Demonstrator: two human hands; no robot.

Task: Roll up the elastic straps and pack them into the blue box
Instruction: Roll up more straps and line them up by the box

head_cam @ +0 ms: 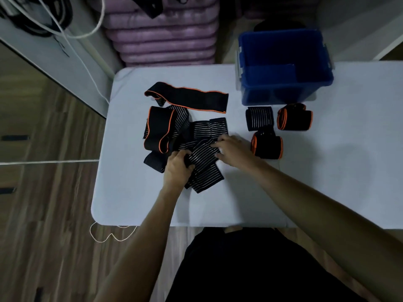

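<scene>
So there's a pale table (pixel 261 203) taking up most of the view, with the blue box (pixel 283 83) sitting open at its far right side, well away from both hands. It looks empty as far as I can see, though the inside is pretty dark.

Middle-left of the table is a messy pile of loose straps (pixel 174 127), some black with orange edging, some black with thin white stripes. One long orange-edged strap (pixel 192 98) lies stretched out at the far side of the pile.

Just in front of the box sit three rolled straps: a striped roll (pixel 260 118), an orange-edged roll (pixel 294 117) beside it, and another orange-edged roll (pixel 267 145) nearer, just right of the right hand.

The striped strap (pixel 205 164) being worked lies between the hands at the near side of the pile. Left hand (pixel 177 168) has fingers curled around its left edge, gripping it. Right hand (pixel 234 150) rests on its far-right end, fingers fairly straight and pressing down.
</scene>
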